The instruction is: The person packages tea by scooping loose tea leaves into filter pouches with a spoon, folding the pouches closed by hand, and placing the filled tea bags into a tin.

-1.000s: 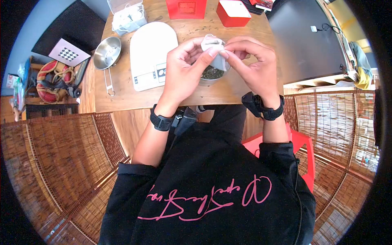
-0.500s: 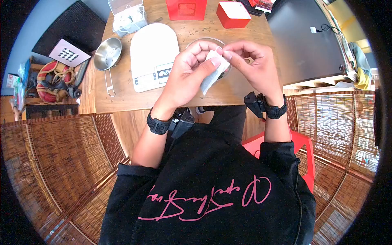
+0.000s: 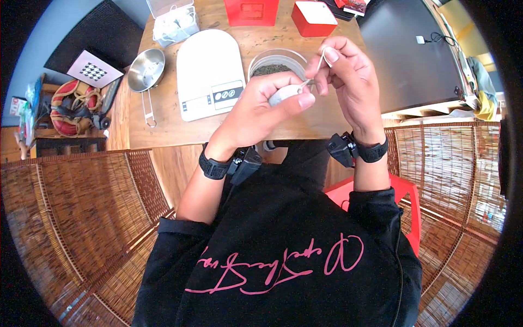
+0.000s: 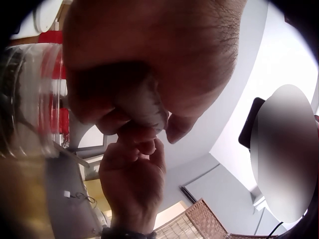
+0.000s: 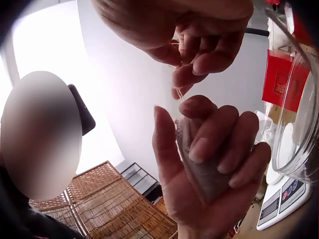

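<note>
Half-hidden tea bag [image 3: 283, 95], left hand [image 3: 261, 111] gripping

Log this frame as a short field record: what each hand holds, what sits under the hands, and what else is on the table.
left hand: grips a small grey tea bag, fingers curled round it
right hand: pinches the drawstring of the bag and holds it up and taut
below hands: glass bowl of dark loose tea
beside bowl: white kitchen scale
left of scale: metal strainer with handle
far edge of wooden table: clear plastic box, red boxes
wrists: black bands with cameras
</note>
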